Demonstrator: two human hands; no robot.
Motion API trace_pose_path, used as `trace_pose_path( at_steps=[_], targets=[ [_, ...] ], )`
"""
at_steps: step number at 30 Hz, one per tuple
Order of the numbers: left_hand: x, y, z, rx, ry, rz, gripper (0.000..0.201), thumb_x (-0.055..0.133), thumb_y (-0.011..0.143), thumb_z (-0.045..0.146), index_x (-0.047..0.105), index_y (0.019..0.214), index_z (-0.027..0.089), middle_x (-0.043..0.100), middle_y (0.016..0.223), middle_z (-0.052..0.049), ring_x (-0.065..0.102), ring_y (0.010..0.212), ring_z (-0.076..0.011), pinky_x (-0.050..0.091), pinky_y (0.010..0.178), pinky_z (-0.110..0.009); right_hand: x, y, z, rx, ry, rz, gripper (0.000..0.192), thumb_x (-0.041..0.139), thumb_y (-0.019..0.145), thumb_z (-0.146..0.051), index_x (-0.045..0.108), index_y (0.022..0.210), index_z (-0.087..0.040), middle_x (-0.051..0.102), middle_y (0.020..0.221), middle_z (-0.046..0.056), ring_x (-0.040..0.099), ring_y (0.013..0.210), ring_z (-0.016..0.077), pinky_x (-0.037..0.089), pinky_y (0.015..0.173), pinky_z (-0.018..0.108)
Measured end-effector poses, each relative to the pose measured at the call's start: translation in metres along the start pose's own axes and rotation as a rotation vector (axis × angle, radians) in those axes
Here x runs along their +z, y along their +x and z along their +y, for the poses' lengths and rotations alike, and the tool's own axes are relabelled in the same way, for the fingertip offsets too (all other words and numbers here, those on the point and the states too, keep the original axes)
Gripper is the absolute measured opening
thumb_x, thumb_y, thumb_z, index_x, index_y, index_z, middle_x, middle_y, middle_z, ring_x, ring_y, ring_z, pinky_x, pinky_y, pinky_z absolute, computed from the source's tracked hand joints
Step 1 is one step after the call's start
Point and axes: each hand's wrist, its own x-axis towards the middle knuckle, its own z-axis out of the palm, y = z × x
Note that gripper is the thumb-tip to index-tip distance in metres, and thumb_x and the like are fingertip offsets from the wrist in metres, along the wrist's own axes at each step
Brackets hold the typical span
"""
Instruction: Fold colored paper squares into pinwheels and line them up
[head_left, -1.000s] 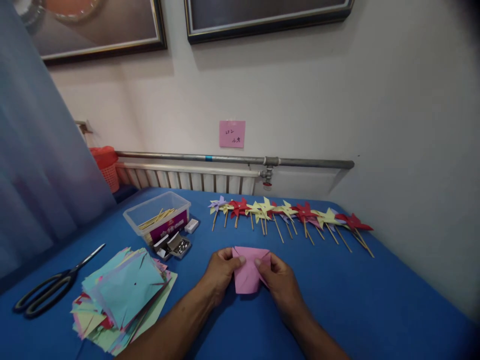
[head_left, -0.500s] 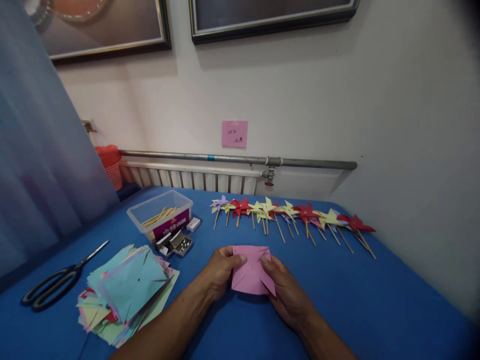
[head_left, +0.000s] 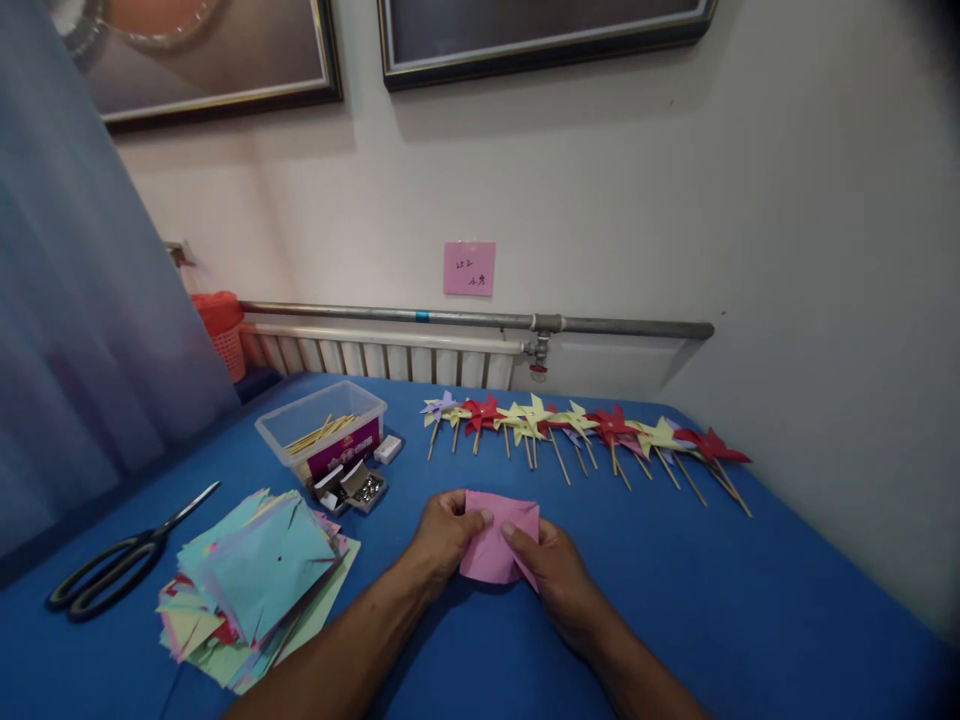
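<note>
A pink square of paper (head_left: 491, 545) with cut slits is held up between both hands over the blue table. My left hand (head_left: 448, 535) pinches its left edge, thumb on top. On the other side my right hand (head_left: 551, 565) grips the paper, its thumb pressing a corner flap toward the middle. The fingers beneath the sheet are mostly hidden. To the left lies a pile of coloured paper squares (head_left: 262, 565), blue on top. Beyond it, small open boxes of metal pins (head_left: 366, 488) sit beside a clear plastic tub (head_left: 274, 432) of wooden sticks (head_left: 319, 435).
Black-handled scissors (head_left: 124, 560) lie at the far left. Several finished paper pinwheels (head_left: 532, 415) on sticks form a row along the table's back edge. A small white box (head_left: 388, 449) is by the tub. Behind the table run a metal pipe (head_left: 480, 318) and a radiator (head_left: 390, 355).
My right thumb has moved left across the pink paper, carrying the right-hand corner flap inward. My left hand keeps nearly the same hold.
</note>
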Motion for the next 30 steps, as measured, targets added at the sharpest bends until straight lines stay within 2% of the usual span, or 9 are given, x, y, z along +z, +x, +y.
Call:
trace_pose_path(
  at_steps=[5, 11, 14, 17, 22, 25, 30],
  targets=[
    [-0.0029, 0.0037, -0.0054, 0.022, 0.009, -0.013, 0.036, 0.089, 0.05, 0.031, 0.07, 0.072, 0.01, 0.068, 0.064, -0.002, 0.055, 0.054, -0.0114, 0.044, 0.057, -0.025, 0.0011, 0.0036, 0.008, -0.014, -0.011, 0.096, 0.058, 0.078, 0.07, -0.062, 0.074, 0.102, -0.014, 0.078, 0.089, 0.01, 0.07, 0.078, 0.0262, 0.054, 0.073, 0.037],
    [-0.0049, 0.0044, -0.0063, 0.018, 0.014, -0.043, 0.036, 0.089, 0.052, 0.032, 0.07, 0.074, 0.011, 0.069, 0.066, -0.003, 0.057, 0.056, -0.0126, 0.045, 0.06, -0.026, -0.0034, 0.0054, 0.0074, -0.012, -0.059, 0.119, 0.053, 0.082, 0.066, -0.056, 0.075, 0.097, -0.014, 0.078, 0.08, 0.008, 0.07, 0.074, 0.0268, 0.054, 0.068, 0.037],
    [-0.0045, 0.0034, -0.0054, 0.009, 0.015, -0.021, 0.036, 0.09, 0.05, 0.032, 0.068, 0.07, 0.012, 0.067, 0.063, -0.002, 0.055, 0.053, -0.0117, 0.043, 0.057, -0.025, -0.0061, 0.0063, 0.0083, 0.0, -0.114, 0.139, 0.052, 0.084, 0.064, -0.055, 0.076, 0.095, -0.014, 0.077, 0.076, 0.007, 0.069, 0.07, 0.0265, 0.054, 0.065, 0.037],
    [-0.0029, 0.0019, -0.0043, -0.014, 0.024, -0.006, 0.036, 0.09, 0.048, 0.028, 0.067, 0.07, 0.012, 0.067, 0.063, -0.002, 0.055, 0.052, -0.012, 0.043, 0.056, -0.025, -0.0048, 0.0053, 0.0071, -0.008, -0.121, 0.158, 0.051, 0.081, 0.067, -0.055, 0.076, 0.097, -0.014, 0.077, 0.076, 0.007, 0.07, 0.069, 0.0267, 0.055, 0.066, 0.037],
    [0.001, -0.0001, -0.0036, -0.041, 0.058, -0.08, 0.039, 0.088, 0.045, 0.02, 0.07, 0.078, 0.011, 0.072, 0.068, -0.005, 0.061, 0.056, -0.0157, 0.047, 0.06, -0.027, -0.0007, 0.0038, 0.0033, -0.011, -0.022, 0.187, 0.055, 0.082, 0.065, -0.054, 0.075, 0.103, -0.015, 0.078, 0.08, 0.008, 0.072, 0.073, 0.0281, 0.056, 0.07, 0.039],
    [0.0011, 0.0006, -0.0043, -0.04, 0.065, -0.122, 0.039, 0.086, 0.046, 0.018, 0.072, 0.081, 0.01, 0.073, 0.071, -0.006, 0.063, 0.058, -0.0166, 0.049, 0.061, -0.028, -0.0021, 0.0041, 0.0034, -0.018, -0.029, 0.179, 0.055, 0.082, 0.067, -0.054, 0.074, 0.104, -0.015, 0.079, 0.086, 0.009, 0.073, 0.078, 0.0286, 0.056, 0.072, 0.039],
    [0.0, 0.0007, -0.0042, -0.034, 0.065, -0.115, 0.04, 0.086, 0.047, 0.018, 0.073, 0.084, 0.01, 0.073, 0.071, -0.006, 0.063, 0.058, -0.0167, 0.049, 0.062, -0.028, -0.0049, 0.0065, 0.0066, -0.005, -0.039, 0.15, 0.055, 0.083, 0.066, -0.054, 0.075, 0.104, -0.014, 0.079, 0.088, 0.01, 0.073, 0.078, 0.0295, 0.057, 0.073, 0.041]
  ],
)
